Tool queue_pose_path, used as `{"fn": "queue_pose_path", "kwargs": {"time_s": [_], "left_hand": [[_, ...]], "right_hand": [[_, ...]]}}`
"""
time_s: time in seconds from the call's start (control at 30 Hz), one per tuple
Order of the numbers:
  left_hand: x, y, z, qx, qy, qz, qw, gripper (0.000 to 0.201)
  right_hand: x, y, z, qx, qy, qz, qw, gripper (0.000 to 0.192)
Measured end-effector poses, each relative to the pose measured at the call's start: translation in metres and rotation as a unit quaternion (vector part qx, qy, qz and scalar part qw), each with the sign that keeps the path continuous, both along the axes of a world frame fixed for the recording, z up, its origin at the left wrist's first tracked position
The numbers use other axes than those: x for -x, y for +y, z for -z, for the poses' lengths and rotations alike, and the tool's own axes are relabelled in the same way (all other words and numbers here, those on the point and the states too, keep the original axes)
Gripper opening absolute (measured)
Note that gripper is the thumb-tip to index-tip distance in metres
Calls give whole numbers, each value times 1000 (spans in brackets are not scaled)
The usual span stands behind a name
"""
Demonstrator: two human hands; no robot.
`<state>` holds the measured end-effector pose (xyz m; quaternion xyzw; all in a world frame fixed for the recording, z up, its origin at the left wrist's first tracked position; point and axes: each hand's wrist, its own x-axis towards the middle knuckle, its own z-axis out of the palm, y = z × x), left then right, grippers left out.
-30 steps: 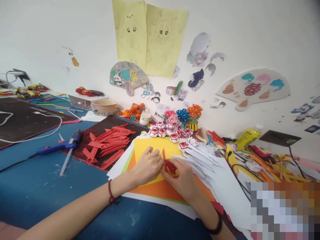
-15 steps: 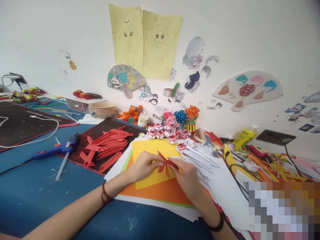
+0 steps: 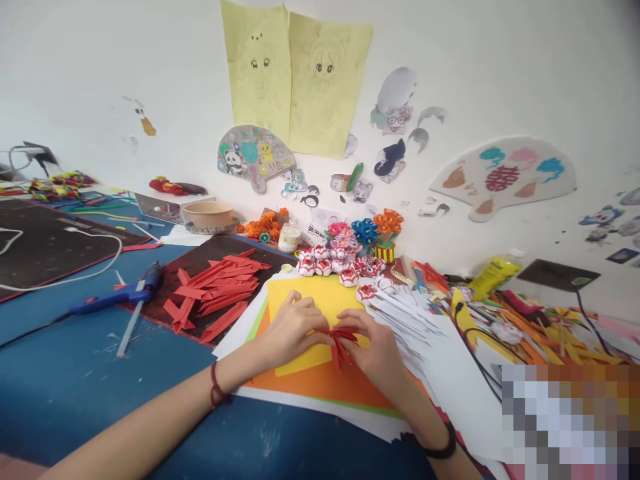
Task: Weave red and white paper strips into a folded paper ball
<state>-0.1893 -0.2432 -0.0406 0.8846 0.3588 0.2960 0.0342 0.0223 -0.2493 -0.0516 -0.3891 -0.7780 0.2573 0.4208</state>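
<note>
Since half a second ago my two hands have dropped lower onto the paper, and the red folded piece (image 3: pixel 341 341) that stood up between my fingers now lies flatter, pressed toward the yellow sheet (image 3: pixel 320 303).

Going from the left edge of the table (image 3: pixel 75 387): a black mat (image 3: pixel 45 243) with a white cable across it sits at the far left corner, and a blue glue gun (image 3: pixel 117 293) lies on the blue surface just beside a second dark mat that carries a heap of red paper strips (image 3: pixel 215 287). Behind them, near the wall, stands a tan bowl (image 3: pixel 209 213).

My left hand (image 3: pixel 290 330) rests knuckles up on the yellow sheet, fingers curled and pinching the left side of the red folded piece — a red cord circles that wrist. My right hand (image 3: pixel 377 353) meets it from the other side, fingertips closed on the same piece, so both grasp it over the near corner of the yellow sheet, which lies on an orange sheet (image 3: pixel 325 387).

Farther right, a row of red-and-white paper flowers (image 3: pixel 340 267) runs along the back, white strips (image 3: pixel 410 320) fan out beside my right hand, and a yellow bottle (image 3: pixel 493 275) lies toward the right edge.
</note>
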Motion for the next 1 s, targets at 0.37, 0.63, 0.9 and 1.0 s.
{"fn": "queue_pose_path", "kwargs": {"time_s": [0.37, 0.63, 0.9, 1.0], "left_hand": [[-1, -1, 0, 68, -42, 1, 997, 29], [0, -1, 2, 13, 7, -3, 1000, 43], [3, -3, -7, 55, 20, 8, 998, 29], [5, 0, -8, 87, 18, 25, 996, 25]], "right_hand": [[-2, -3, -11, -66, -57, -73, 994, 32], [-1, 5, 4, -184, -142, -7, 972, 27], [-2, 3, -2, -203, -139, -12, 969, 11], [-4, 4, 0, -214, -148, -20, 965, 12]]}}
